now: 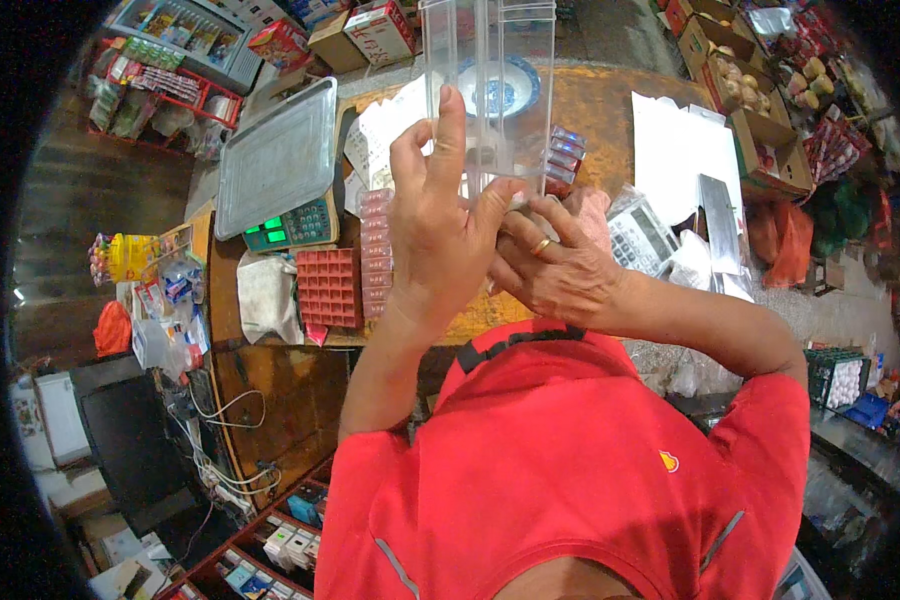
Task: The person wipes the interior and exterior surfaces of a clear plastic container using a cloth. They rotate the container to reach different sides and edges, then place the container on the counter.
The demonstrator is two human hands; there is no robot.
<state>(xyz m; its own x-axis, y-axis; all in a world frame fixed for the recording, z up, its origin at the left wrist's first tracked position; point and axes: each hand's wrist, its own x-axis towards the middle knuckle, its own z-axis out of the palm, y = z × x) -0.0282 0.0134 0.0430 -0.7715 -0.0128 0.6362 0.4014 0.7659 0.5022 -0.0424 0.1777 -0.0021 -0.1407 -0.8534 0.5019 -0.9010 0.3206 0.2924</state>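
A clear plastic holder with long upright channels stands tilted in front of me above the wooden table. My left hand grips its lower left side, index finger pointing up along the wall and thumb across the bottom. At the holder's lower end, my right hand, with a ring on one finger, has its fingers curled against it. Its fingertips are partly hidden. A pink cloth lies just beyond the right hand. Behind the holder, a blue-and-white plate shows on the table.
On the wooden table are a digital scale, a red compartment tray, stacked small packs, more small boxes, a calculator, white paper and a white cloth bag. Cartons of produce stand at the right.
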